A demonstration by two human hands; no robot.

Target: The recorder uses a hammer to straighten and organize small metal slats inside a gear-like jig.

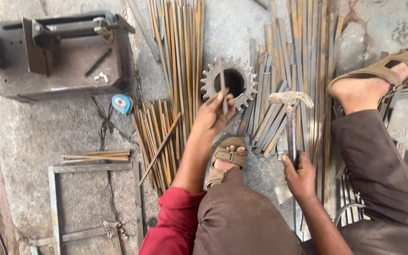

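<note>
Left hand pinches a thin metal strip upright over the toothed gear on the floor, right hand clenched round the hammer handle, head raised beside it — looks like striking work, needing a steady strip and square blow.

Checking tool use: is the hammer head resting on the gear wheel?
No: the hammer held by the right hand is raised to the side of the gear wheel, over the flat metal strips.

flat steel strip | upright over sprocket || hammer | head raised
</note>
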